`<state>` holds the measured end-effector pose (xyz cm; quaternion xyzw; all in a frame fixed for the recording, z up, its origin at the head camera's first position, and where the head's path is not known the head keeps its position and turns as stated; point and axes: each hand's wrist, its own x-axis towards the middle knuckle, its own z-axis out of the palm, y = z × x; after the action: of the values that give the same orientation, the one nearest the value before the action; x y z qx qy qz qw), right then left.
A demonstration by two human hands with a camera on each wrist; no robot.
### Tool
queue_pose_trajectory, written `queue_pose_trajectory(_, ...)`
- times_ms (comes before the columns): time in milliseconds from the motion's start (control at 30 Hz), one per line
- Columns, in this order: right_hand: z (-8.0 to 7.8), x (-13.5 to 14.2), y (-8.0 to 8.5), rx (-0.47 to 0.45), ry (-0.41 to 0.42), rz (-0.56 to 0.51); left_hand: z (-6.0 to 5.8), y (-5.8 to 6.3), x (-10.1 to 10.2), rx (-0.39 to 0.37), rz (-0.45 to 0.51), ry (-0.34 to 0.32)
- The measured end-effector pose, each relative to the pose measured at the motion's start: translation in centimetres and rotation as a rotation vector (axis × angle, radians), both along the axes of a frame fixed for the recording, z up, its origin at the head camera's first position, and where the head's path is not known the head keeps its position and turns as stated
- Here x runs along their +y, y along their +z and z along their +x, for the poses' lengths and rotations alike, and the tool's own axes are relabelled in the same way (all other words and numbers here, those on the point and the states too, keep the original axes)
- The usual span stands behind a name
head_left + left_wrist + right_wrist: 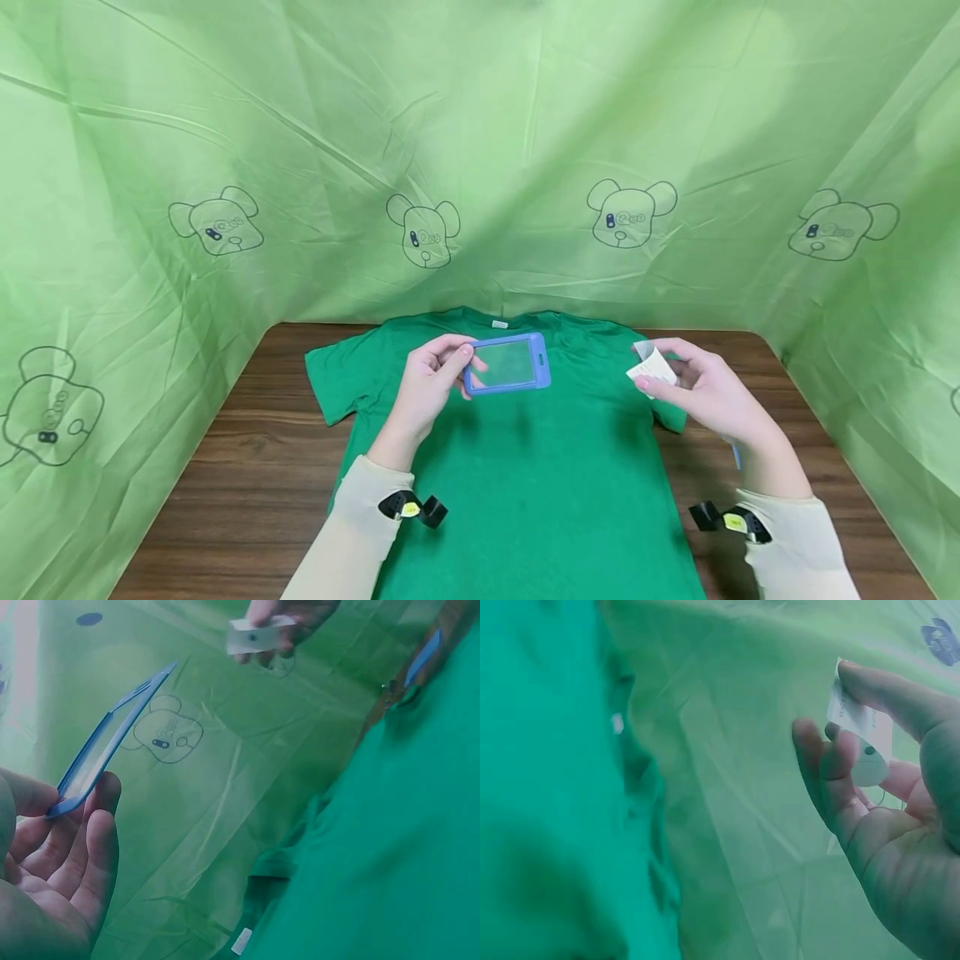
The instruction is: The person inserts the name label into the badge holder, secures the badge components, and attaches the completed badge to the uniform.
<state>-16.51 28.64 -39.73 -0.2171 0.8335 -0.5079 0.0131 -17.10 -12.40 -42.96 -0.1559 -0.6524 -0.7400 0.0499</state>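
Observation:
My left hand (431, 379) pinches a blue badge holder (542, 367) by one short end, thumb on its face and fingers behind. Its clear window lets the green shirt show through, and a slot marks the far end. Level with it on the right, my right hand (701, 383) pinches a small folded white paper slip (651, 370) between thumb and fingers. Print shows on the slip (851, 712) in the right wrist view, along with a dark dot on its lower flap. Beneath both hands a green T-shirt (540, 475) lies spread out, collar away from me.
The shirt lies on a dark wood table (247, 467). A blue strip-like thing (424, 658) lies on the wood right of the shirt, mostly hidden by my right wrist in the head view. Light green cloth (495, 125) with bear outlines walls the back and sides.

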Motion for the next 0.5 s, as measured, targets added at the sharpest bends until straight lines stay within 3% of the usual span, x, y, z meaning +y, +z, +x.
queue_pose_trajectory(233, -0.9, -2.0, 0.5, -0.072, 0.011, -0.258, -0.1, 0.0, -0.1, -0.004, -0.004, 0.004)
queue_pose_trajectory(500, -1.3, -2.9, 0.1, -0.117, 0.009, -0.449, 0.0, 0.0, -0.1, 0.000, -0.008, -0.002)
